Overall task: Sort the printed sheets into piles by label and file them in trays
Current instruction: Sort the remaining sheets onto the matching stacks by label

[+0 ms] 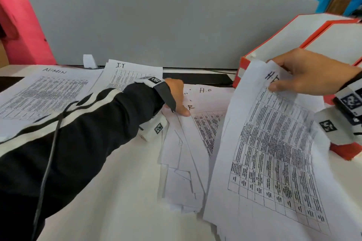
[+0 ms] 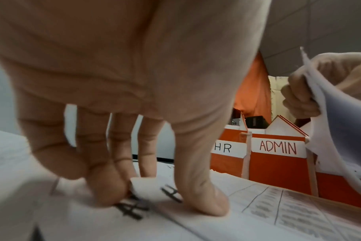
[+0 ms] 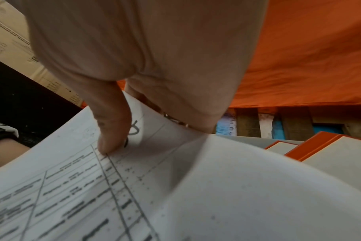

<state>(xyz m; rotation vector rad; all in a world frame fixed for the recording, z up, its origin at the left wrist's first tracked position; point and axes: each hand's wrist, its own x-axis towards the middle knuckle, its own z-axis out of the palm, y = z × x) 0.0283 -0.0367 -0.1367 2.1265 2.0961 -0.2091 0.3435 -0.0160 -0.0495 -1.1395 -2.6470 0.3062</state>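
Desk (image 1: 121,191) carries the sorted papers: an ADMIN pile (image 1: 43,92) at the far-left corner, an I.T pile (image 1: 129,73) just beside it, and a fanned H.R stack (image 1: 188,158) at centre. Orange trays (image 1: 274,45) stand at the far-right edge. Left hand (image 1: 177,97) presses straight fingertips onto the stack; right hand (image 1: 313,72) pinches the top edge of a lifted H.R sheet (image 1: 274,162).

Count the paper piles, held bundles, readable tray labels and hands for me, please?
Desk piles: 3 (ADMIN pile, I.T pile, H.R pile)
Held bundle: 1
Tray labels: 2 (HR label, ADMIN label)
Hands: 2 (left hand, right hand)
Total: 8
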